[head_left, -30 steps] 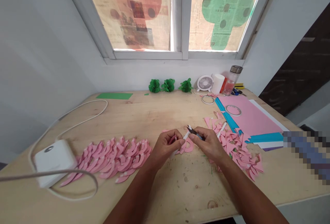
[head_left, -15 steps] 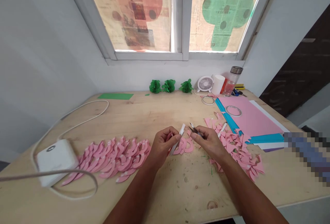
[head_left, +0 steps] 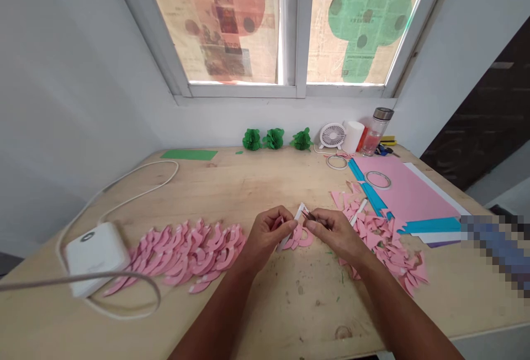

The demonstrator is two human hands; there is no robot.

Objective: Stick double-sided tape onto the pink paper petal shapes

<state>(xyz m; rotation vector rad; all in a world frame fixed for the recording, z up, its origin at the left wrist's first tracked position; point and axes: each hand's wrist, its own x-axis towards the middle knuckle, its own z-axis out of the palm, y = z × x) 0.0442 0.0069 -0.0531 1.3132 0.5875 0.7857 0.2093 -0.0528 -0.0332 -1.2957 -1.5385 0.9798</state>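
My left hand [head_left: 271,236] is closed around a white strip [head_left: 298,213] that looks like double-sided tape. A bit of pink paper shows between its fingers. My right hand [head_left: 337,233] grips small dark-bladed scissors [head_left: 308,215], their handles mostly hidden by the fingers. The blade tips meet the strip near its upper end. Just below and behind both hands lie a few curved pink paper pieces [head_left: 305,238]. To the left, overlapping rows of curved pink paper pieces [head_left: 194,255] carry small white patches at their ends.
Pink paper scraps [head_left: 383,238] are heaped on the right, with a white pen-like stick [head_left: 358,211] among them. Beyond are pink sheets [head_left: 409,194], tape rolls [head_left: 378,180], a small fan [head_left: 332,136] and a bottle [head_left: 377,131]. A white corded box [head_left: 97,258] stands left.
The scissors have come in to the left and their tips now meet the white strip. Both hands are closer together. The view has shifted slightly.
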